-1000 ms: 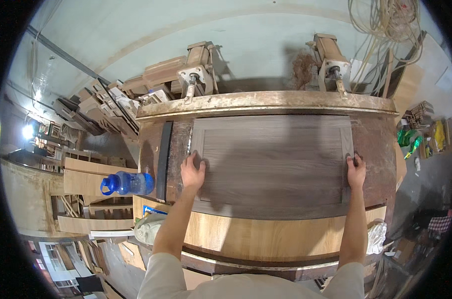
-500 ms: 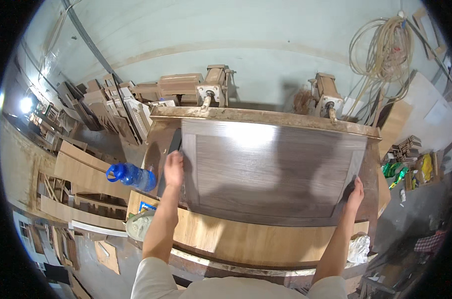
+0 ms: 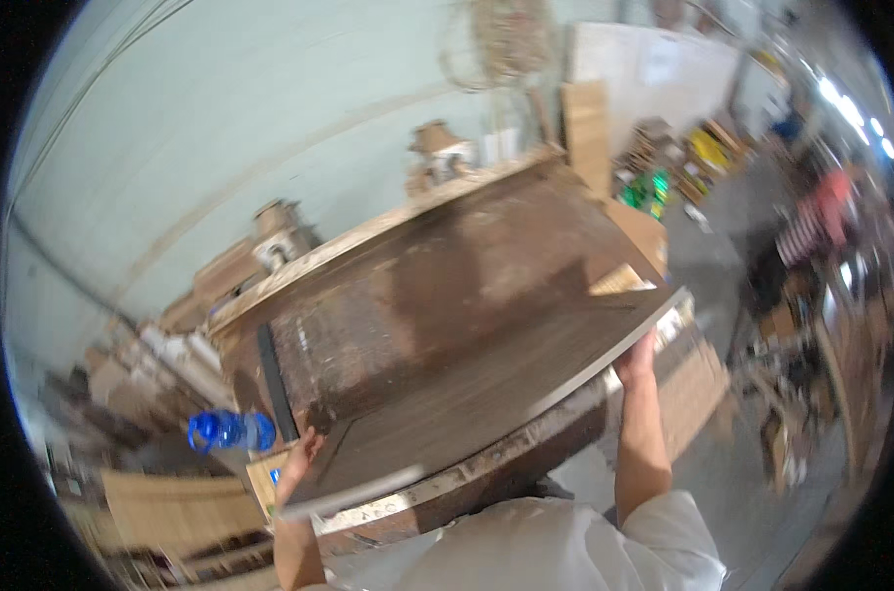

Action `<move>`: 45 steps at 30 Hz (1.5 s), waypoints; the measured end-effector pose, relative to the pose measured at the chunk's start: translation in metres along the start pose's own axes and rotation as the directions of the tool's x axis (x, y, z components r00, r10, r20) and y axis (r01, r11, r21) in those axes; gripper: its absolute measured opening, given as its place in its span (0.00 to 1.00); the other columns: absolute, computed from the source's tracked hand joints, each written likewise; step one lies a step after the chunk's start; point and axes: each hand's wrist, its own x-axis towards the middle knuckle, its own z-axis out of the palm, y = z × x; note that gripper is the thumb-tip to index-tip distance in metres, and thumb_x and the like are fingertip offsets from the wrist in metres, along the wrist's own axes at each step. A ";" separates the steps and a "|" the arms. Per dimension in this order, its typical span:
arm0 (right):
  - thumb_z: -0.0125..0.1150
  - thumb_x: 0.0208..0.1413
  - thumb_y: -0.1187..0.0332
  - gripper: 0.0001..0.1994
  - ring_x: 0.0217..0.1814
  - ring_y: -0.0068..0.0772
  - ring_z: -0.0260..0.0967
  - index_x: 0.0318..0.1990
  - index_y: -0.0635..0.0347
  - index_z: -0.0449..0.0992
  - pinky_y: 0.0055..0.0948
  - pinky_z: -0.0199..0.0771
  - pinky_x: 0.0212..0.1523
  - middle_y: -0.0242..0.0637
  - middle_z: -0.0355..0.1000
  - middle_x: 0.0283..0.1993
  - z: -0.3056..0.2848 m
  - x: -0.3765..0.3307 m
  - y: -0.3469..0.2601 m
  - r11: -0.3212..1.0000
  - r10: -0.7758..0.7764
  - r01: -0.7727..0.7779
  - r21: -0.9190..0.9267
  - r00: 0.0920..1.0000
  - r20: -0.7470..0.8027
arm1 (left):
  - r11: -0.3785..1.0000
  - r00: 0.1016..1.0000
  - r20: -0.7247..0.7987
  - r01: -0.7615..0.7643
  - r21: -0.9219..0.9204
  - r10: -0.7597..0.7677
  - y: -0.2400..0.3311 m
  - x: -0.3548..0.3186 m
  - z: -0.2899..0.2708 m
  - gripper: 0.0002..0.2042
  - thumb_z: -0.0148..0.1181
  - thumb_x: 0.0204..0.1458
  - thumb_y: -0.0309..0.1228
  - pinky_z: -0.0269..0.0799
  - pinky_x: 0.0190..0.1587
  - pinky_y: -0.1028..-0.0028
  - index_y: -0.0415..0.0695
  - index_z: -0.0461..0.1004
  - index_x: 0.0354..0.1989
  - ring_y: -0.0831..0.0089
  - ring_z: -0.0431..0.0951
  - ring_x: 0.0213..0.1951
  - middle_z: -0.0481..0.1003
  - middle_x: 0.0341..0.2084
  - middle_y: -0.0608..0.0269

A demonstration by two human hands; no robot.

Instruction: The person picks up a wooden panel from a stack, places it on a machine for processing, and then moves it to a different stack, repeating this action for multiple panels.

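A dark wood-grain framed panel (image 3: 477, 394), like a cabinet door, is lifted off the brown worktop (image 3: 368, 315) and tilted, with its pale edge toward me. My left hand (image 3: 299, 461) is closed on the panel's left end, its fingers showing on the far side. At the near right edge, my right hand (image 3: 636, 361) grips it from below, its fingers partly hidden behind the panel. Left of the panel, a black strip (image 3: 276, 379) lies on the worktop. A blue water bottle (image 3: 232, 430) is just beyond that strip.
A long rail (image 3: 388, 231) runs along the worktop's far side, with two clamp cylinders (image 3: 280, 231) behind it. Stacked boards (image 3: 181, 507) are at the lower left. Off to the right is a blurred person (image 3: 821, 222), near loose timber. Coiled hoses (image 3: 506, 44) hang on the wall.
The panel has come up off the worktop and toward me in both hands, turned and tilted. My view has swung to the right, bringing more of the workshop floor in.
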 end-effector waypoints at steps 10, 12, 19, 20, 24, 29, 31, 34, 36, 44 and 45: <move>0.45 0.60 0.35 0.37 0.59 0.45 0.66 0.61 0.60 0.68 0.43 0.67 0.61 0.43 0.68 0.60 -0.153 -0.204 0.000 0.812 -0.072 0.170 0.558 0.979 -0.193 | 0.992 0.964 0.246 -0.118 0.040 0.104 -0.015 -0.023 0.077 0.24 0.55 0.60 0.40 0.62 0.62 0.64 0.37 0.66 0.60 0.64 0.70 0.59 0.71 0.57 0.56; 0.45 0.58 0.33 0.41 0.61 0.46 0.65 0.63 0.63 0.66 0.44 0.65 0.62 0.44 0.67 0.62 -0.191 -0.259 -0.012 0.847 -0.077 0.286 0.447 0.899 -0.430 | 0.987 0.928 0.372 0.060 -0.148 -0.001 -0.005 -0.032 0.103 0.27 0.53 0.59 0.45 0.62 0.63 0.63 0.39 0.64 0.61 0.61 0.70 0.58 0.70 0.57 0.57; 0.35 0.58 0.29 0.46 0.69 0.55 0.57 0.67 0.66 0.61 0.50 0.53 0.70 0.50 0.60 0.68 -0.297 -0.521 0.008 0.479 -0.204 0.703 0.525 0.672 -0.712 | 0.969 0.873 0.487 -0.151 0.198 0.037 -0.024 -0.071 0.279 0.33 0.46 0.60 0.50 0.56 0.65 0.63 0.37 0.58 0.67 0.56 0.62 0.64 0.61 0.65 0.52; 0.35 0.58 0.29 0.46 0.69 0.55 0.57 0.67 0.66 0.61 0.50 0.53 0.70 0.50 0.60 0.68 -0.307 -0.555 0.014 0.473 -0.250 0.770 0.429 0.584 -0.772 | 0.957 0.800 0.600 -0.192 0.216 0.025 -0.031 -0.080 0.307 0.33 0.46 0.60 0.50 0.55 0.66 0.64 0.36 0.58 0.67 0.57 0.62 0.64 0.60 0.66 0.52; 0.39 0.55 0.29 0.46 0.68 0.55 0.58 0.66 0.64 0.62 0.51 0.54 0.69 0.50 0.62 0.67 -0.348 -0.676 0.049 0.356 -0.159 0.921 0.161 0.229 -0.960 | 0.832 0.672 0.738 -0.374 0.410 -0.061 -0.080 -0.130 0.435 0.30 0.43 0.62 0.47 0.58 0.65 0.64 0.34 0.62 0.63 0.58 0.65 0.62 0.65 0.62 0.51; 0.45 0.51 0.32 0.45 0.68 0.53 0.58 0.66 0.62 0.62 0.52 0.55 0.68 0.49 0.62 0.67 -0.406 -0.776 0.099 0.233 -0.100 0.968 -0.090 -0.068 -0.993 | 0.820 0.503 0.828 -0.346 0.457 -0.249 -0.196 -0.207 0.580 0.30 0.46 0.62 0.47 0.61 0.62 0.64 0.32 0.65 0.61 0.59 0.67 0.60 0.66 0.61 0.50; 0.45 0.51 0.32 0.45 0.68 0.53 0.58 0.66 0.61 0.61 0.52 0.56 0.68 0.48 0.63 0.67 -0.427 -0.810 0.118 0.182 -0.064 0.976 -0.118 -0.108 -0.992 | 0.798 0.448 0.851 -0.389 0.461 -0.273 -0.245 -0.237 0.616 0.30 0.47 0.62 0.47 0.62 0.62 0.64 0.31 0.65 0.61 0.59 0.67 0.59 0.67 0.60 0.50; 0.46 0.51 0.34 0.44 0.67 0.53 0.58 0.67 0.60 0.60 0.51 0.57 0.67 0.48 0.62 0.67 -0.460 -0.836 0.131 0.096 -0.016 0.986 -0.135 -0.134 -0.991 | 0.627 0.636 0.748 -0.509 0.590 -0.188 -0.312 -0.278 0.658 0.28 0.49 0.60 0.44 0.63 0.60 0.64 0.29 0.67 0.58 0.58 0.71 0.56 0.70 0.56 0.48; 0.46 0.52 0.35 0.43 0.69 0.52 0.56 0.67 0.60 0.60 0.51 0.55 0.68 0.48 0.60 0.69 -0.480 -0.854 0.127 0.075 0.140 0.991 -0.112 -0.122 -0.983 | 0.595 0.531 0.817 -0.590 0.546 -0.223 -0.348 -0.306 0.673 0.28 0.50 0.60 0.43 0.64 0.59 0.64 0.29 0.68 0.57 0.57 0.71 0.55 0.71 0.55 0.47; 0.54 0.57 0.53 0.34 0.70 0.48 0.56 0.67 0.63 0.58 0.48 0.55 0.69 0.49 0.59 0.68 -0.524 -0.867 0.085 0.404 0.231 0.898 -0.176 -0.286 -0.930 | 0.509 0.406 0.773 -0.588 0.629 -0.488 -0.466 -0.399 0.678 0.30 0.46 0.62 0.47 0.64 0.59 0.58 0.32 0.63 0.62 0.54 0.70 0.57 0.67 0.59 0.48; 0.56 0.57 0.59 0.32 0.68 0.46 0.59 0.67 0.64 0.58 0.45 0.57 0.68 0.48 0.62 0.66 -0.524 -0.865 0.084 0.615 0.355 0.780 -0.115 -0.404 -0.843 | 0.526 0.422 0.744 -0.528 0.666 -0.518 -0.478 -0.413 0.672 0.28 0.46 0.63 0.46 0.69 0.55 0.59 0.33 0.65 0.60 0.55 0.73 0.54 0.70 0.56 0.49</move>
